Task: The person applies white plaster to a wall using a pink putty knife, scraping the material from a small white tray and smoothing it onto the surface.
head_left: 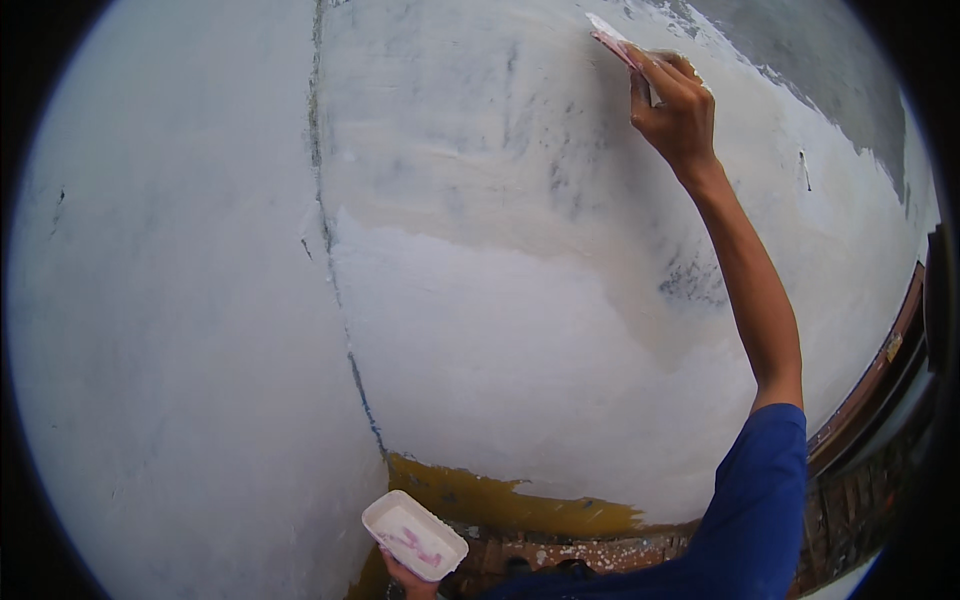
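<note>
My right hand (676, 108) is raised high at the upper right, its fingers closed round a flat putty knife (614, 45) with white and pinkish smears. The blade lies at the wall (480, 330), which is coated in patchy white filler with grey marks showing through. Low in the picture my left hand (408, 578) grips a small white rectangular tray (385, 515) from below. Its hollow faces up and holds some white paste (412, 540) streaked with pink. Most of the left hand's fingers are hidden under the tray.
A dark cracked corner line (318, 150) runs down between two wall faces. Bare grey wall (840, 70) shows at the upper right, a mustard-yellow band (490, 500) along the bottom. Brown framing (880, 370) stands at the far right. White spots cover the brownish floor (560, 552).
</note>
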Tool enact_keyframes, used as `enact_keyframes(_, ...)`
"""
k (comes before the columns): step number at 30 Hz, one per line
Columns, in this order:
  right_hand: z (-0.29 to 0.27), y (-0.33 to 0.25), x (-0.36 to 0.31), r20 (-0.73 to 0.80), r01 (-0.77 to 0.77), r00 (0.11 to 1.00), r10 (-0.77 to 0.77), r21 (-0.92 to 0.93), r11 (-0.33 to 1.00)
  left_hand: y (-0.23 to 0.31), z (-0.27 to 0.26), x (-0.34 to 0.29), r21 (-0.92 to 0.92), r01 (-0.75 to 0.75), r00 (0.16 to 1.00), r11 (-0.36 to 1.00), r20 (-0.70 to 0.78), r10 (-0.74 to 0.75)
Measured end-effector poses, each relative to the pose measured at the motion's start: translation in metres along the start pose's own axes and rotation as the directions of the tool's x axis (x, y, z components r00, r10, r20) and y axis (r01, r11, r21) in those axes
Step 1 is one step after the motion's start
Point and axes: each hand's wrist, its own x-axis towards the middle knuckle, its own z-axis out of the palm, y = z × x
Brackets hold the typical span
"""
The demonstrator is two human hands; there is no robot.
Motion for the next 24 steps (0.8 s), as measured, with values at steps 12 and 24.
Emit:
enact_keyframes(12, -0.016, -0.066, -0.034, 0.208, -0.005, 0.977, -0.051, 0.262, 0.965, 0.004, -0.002, 0.006, 0.011, 0.025, 0.994, 1.000, -0.108, -0.023)
enact_keyframes(24, -0.036, 0.037, -0.035, 0.008, -0.061, 0.998, 0.063, -0.146, 0.987, 0.005, 0.013, 0.003, -0.404, 0.134, 0.981, 0.905, -0.077, -0.180)
